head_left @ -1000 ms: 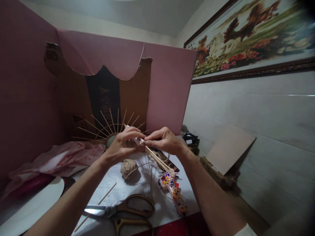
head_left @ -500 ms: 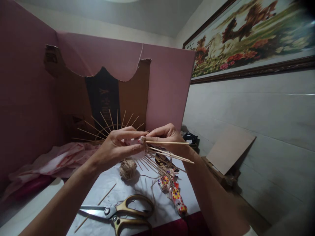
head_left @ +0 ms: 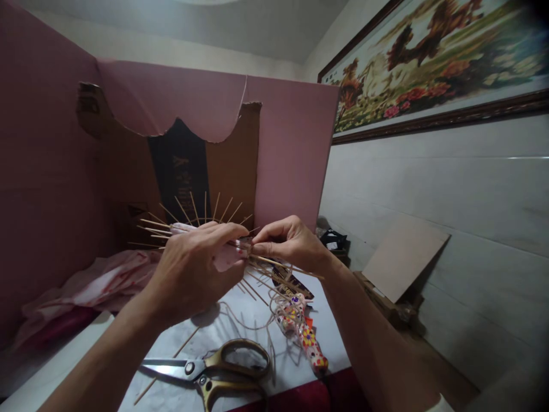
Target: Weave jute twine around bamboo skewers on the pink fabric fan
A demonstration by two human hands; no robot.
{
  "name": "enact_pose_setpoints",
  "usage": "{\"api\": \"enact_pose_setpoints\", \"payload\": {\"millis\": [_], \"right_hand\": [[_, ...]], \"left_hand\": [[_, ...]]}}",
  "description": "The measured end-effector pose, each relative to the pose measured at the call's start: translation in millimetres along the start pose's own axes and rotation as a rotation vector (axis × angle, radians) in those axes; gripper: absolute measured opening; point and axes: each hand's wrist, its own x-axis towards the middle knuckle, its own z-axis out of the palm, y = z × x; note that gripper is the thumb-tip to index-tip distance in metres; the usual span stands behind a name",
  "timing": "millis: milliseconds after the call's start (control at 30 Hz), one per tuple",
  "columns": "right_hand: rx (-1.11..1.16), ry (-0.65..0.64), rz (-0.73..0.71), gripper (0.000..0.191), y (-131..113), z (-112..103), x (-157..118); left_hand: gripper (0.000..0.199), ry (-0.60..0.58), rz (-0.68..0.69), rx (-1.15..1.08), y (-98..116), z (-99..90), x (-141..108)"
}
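My left hand [head_left: 195,260] is wrapped round a bundle in pale pink cloth [head_left: 225,257], from which thin wooden sticks [head_left: 291,268] stick out at both ends. At the bundle's right end, the thumb and forefinger of my right hand [head_left: 294,243] are pinched together; what lies between them is too small to make out. Below, loose twine [head_left: 246,327] trails across the white tabletop to a floral-patterned object [head_left: 309,337]. Gold-handled scissors [head_left: 206,369] lie open in front, over a single thin stick [head_left: 185,343].
Behind the hands, more sticks fan out in front of a cut cardboard piece [head_left: 234,171] and pink panels [head_left: 291,154]. Crumpled pink cloth [head_left: 94,286] lies on the left. A flat board [head_left: 405,257] leans at the right wall, below a framed horse picture [head_left: 429,63].
The bundle has turned, so sticks now show beyond my left hand too. My left hand has come lower and nearer, covering the twine ball. The right hand still pinches at the bundle's end.
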Motion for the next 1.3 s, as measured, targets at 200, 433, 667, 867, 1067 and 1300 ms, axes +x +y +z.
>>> {"api": "enact_pose_setpoints", "payload": {"millis": [200,433,667,867,1067,1300], "right_hand": [[-0.317,0.033,-0.027,0.013,-7.9,2.2,-2.5],[-0.418,0.143,0.022,0.013,-15.1,13.6,-4.0],[-0.155,0.183,0.196,0.011,-3.6,16.6,3.2],[-0.003,0.161,0.269,0.015,3.5,19.2,5.8],[-0.148,0.097,0.200,0.017,0.2,19.7,3.3],[-0.560,0.121,-0.124,0.017,-8.3,30.2,-3.5]], "left_hand": [[0.009,-0.015,0.113,0.246,3.2,-3.0,-0.7],[0.011,0.016,0.134,0.339,3.6,0.2,-2.3],[0.013,0.027,0.139,0.438,8.6,7.0,-2.6],[0.014,-0.011,0.126,0.483,9.5,9.2,-4.0],[0.015,-0.076,0.008,0.485,11.7,8.8,-1.6],[0.017,-0.083,-0.111,0.489,13.2,6.5,-1.5]]}}
